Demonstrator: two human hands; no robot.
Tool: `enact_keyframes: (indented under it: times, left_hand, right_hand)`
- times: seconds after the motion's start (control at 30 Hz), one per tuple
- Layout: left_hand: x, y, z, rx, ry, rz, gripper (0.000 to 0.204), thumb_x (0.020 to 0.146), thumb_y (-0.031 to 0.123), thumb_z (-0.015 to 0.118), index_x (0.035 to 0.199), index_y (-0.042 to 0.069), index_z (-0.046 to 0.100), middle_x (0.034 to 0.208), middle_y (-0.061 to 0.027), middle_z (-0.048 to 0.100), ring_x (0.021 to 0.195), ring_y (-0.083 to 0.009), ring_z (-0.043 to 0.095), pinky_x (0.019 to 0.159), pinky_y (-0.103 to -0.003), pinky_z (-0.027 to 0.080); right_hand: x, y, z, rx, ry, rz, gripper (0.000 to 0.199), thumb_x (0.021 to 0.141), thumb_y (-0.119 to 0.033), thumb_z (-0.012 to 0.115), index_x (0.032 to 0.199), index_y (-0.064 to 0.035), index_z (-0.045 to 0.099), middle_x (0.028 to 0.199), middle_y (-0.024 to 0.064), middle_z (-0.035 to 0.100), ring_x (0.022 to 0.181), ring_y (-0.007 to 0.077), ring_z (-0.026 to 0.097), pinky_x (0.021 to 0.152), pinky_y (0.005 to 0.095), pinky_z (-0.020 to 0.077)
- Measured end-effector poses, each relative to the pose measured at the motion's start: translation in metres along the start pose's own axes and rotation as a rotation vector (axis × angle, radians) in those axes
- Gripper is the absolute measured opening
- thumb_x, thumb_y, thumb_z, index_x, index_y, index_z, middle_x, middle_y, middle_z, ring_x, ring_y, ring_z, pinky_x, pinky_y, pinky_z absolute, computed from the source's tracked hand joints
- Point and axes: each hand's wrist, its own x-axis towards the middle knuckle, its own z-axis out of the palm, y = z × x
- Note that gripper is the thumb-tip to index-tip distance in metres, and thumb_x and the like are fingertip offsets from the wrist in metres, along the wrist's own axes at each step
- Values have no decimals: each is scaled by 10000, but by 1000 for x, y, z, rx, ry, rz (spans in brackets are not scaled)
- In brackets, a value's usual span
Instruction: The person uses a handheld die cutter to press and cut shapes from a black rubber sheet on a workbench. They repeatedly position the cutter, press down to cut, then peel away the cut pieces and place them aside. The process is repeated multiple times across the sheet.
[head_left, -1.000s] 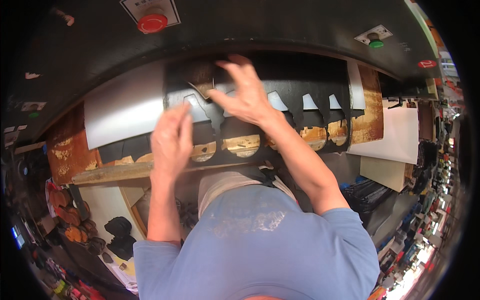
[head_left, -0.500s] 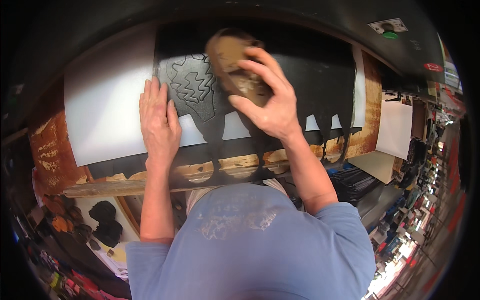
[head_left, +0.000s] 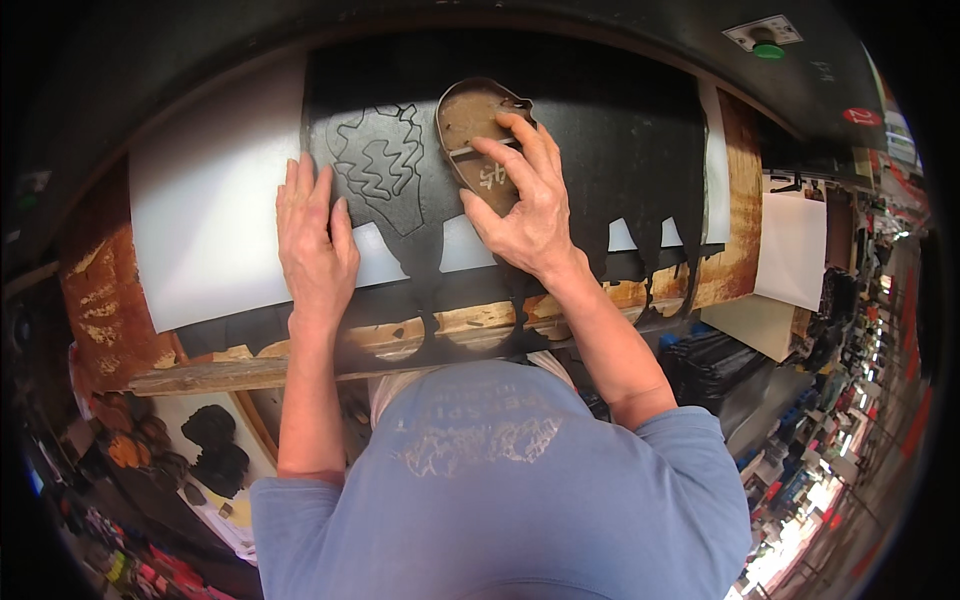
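A black sheet (head_left: 625,125), perhaps leather or rubber, lies over a white sheet (head_left: 215,205), its near edge full of cut-out gaps. My left hand (head_left: 318,240) rests flat, fingers stretched, across the white sheet beside the black sheet's left edge. To its right a piece with a zigzag pattern is outlined by cuts (head_left: 385,165) in the black sheet. Fingers and thumb of my right hand (head_left: 528,195) grip the sides of a cutting die (head_left: 475,110), a rounded metal-edged form with a brown inside and a crossbar. The die sits on the black sheet, right of the cut outline; its right side is partly hidden.
A dark machine beam with a green button (head_left: 768,50) spans the far side, close beyond my hands. Worn wooden board (head_left: 735,265) shows at the right under the sheets. Black cut pieces (head_left: 215,450) lie lower left; a black stack (head_left: 710,360) stands lower right.
The cutting die, blurred and tilted before, now sits still and flatter on the black sheet, slightly nearer to me. My right hand moved with it; my left hand stays in place.
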Motion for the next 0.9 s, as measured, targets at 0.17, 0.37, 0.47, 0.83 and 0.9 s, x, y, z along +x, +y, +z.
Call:
enact_keyframes:
  times: [0.17,0.37,0.47,0.83,0.9]
  left_hand:
    - [-20,24,-30,-190,10,-57,328,1026,-24,632,1348,-41,688,1458,-226,663,1400,-400,598,1182,-496,459]
    - [-103,93,-40,-670,-201,102,128,933,-78,722,1053,-33,723,906,-156,754,775,-293,726,707,-395,576]
    - [-115,92,-14,-340,-90,330,233,885,-68,770,1102,-8,712,850,-147,686,750,-336,649,687,-444,520]
    - [-121,84,-3,-211,18,332,177,903,-37,770,1048,42,706,857,-117,677,787,-328,622,714,-443,515]
    - [-118,85,-3,-164,25,356,73,926,-8,767,966,34,722,875,-115,707,793,-324,646,745,-437,511]
  right_hand:
    - [-3,6,-8,89,6,-37,634,761,-180,886,1352,-38,709,1603,305,473,1475,558,439,1219,596,413]
    - [-17,8,-70,120,387,-72,324,870,-74,815,1179,-14,739,1163,163,735,1057,323,713,929,402,580]
    - [-9,22,-117,187,599,21,69,947,-38,763,1002,-3,740,913,101,730,836,183,687,783,325,559]
    - [-31,50,-172,149,574,133,190,1008,-172,751,972,14,742,789,60,736,742,93,641,696,313,530]
    - [-77,49,-140,240,526,322,195,1003,-172,757,963,18,747,761,43,734,740,78,636,680,319,531]
